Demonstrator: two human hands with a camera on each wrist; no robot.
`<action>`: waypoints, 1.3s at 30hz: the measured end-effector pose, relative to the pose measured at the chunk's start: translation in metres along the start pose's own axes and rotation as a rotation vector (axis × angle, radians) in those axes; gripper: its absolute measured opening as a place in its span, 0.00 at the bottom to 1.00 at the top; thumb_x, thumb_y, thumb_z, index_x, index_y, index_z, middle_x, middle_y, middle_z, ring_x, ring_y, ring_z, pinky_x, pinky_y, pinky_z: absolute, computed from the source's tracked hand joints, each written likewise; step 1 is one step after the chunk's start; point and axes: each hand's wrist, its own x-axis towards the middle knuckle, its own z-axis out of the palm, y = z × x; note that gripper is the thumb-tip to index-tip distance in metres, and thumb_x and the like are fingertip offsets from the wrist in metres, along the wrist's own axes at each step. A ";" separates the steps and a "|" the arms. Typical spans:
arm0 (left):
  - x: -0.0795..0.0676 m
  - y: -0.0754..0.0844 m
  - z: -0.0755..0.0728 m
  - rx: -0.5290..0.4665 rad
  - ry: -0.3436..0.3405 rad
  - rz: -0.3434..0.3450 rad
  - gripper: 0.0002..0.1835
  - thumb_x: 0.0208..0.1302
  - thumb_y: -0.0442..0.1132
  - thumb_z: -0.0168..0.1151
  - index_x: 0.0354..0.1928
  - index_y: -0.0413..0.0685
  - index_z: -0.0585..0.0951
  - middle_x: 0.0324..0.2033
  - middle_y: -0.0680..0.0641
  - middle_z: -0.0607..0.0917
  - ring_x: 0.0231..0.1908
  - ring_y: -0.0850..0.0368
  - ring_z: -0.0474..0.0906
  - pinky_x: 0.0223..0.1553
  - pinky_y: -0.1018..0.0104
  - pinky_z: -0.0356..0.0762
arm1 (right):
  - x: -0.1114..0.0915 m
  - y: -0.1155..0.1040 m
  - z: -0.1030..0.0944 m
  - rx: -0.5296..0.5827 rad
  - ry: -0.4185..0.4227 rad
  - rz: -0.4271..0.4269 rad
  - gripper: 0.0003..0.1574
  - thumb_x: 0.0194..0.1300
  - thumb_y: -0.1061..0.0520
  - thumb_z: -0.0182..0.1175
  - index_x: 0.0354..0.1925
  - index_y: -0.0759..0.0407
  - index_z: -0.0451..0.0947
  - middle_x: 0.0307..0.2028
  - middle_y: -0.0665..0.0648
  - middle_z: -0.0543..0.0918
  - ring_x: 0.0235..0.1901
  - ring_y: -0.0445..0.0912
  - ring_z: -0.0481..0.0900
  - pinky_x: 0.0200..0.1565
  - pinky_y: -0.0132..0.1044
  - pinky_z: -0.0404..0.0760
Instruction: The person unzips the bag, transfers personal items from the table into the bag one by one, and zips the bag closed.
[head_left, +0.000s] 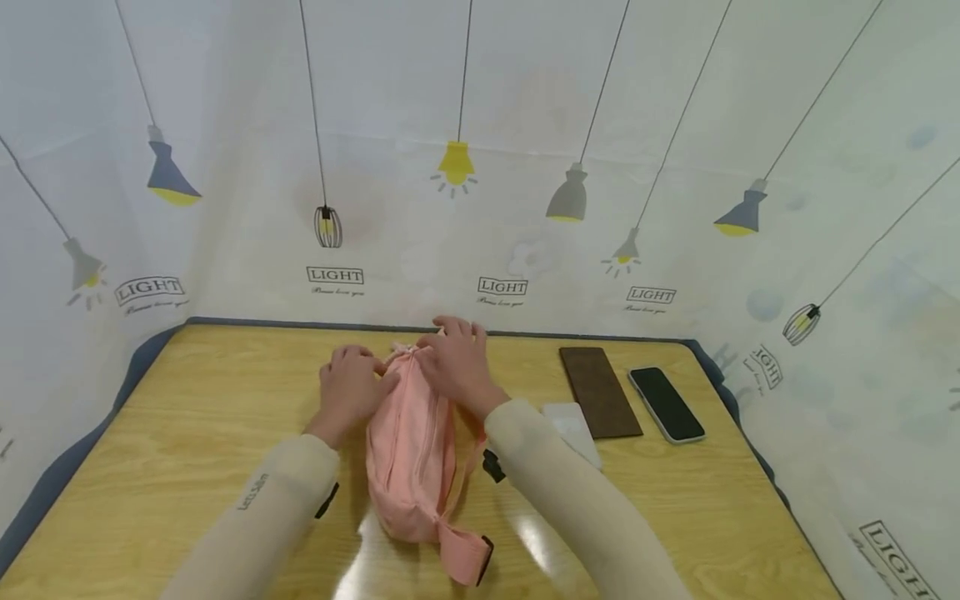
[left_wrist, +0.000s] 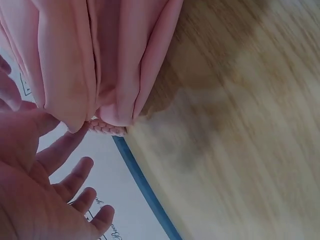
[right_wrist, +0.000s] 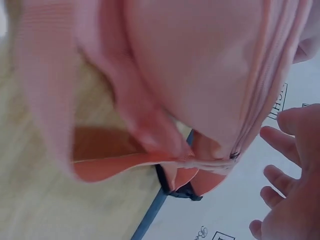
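Observation:
A pink waist bag (head_left: 405,450) with long zippers lies lengthwise on the table. At its far left side, my left hand (head_left: 351,385) pinches the fabric near the end. The left wrist view shows the thumb and index finger of that hand (left_wrist: 30,185) at a corner of the cloth, the other fingers spread. Over the bag's far right end is my right hand (head_left: 459,360). In the right wrist view this hand (right_wrist: 295,185) has its fingers extended beside the bag (right_wrist: 200,65), with a gap between. A pink strap (head_left: 463,553) hangs from the near end.
Right of the bag lie a brown wallet-like flat piece (head_left: 600,392), a phone (head_left: 666,404) with a dark screen and a white flat item (head_left: 572,429) partly behind the right sleeve. A black buckle (head_left: 492,467) sits by the bag. Lamp-printed sheets (head_left: 405,208) enclose the wooden table (head_left: 225,400).

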 end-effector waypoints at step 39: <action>-0.001 0.010 0.006 -0.116 0.123 0.092 0.13 0.63 0.48 0.59 0.32 0.48 0.87 0.55 0.42 0.78 0.63 0.39 0.64 0.62 0.35 0.59 | 0.008 0.029 -0.007 0.094 -0.170 0.017 0.14 0.69 0.45 0.57 0.36 0.49 0.86 0.64 0.50 0.73 0.67 0.52 0.64 0.70 0.58 0.50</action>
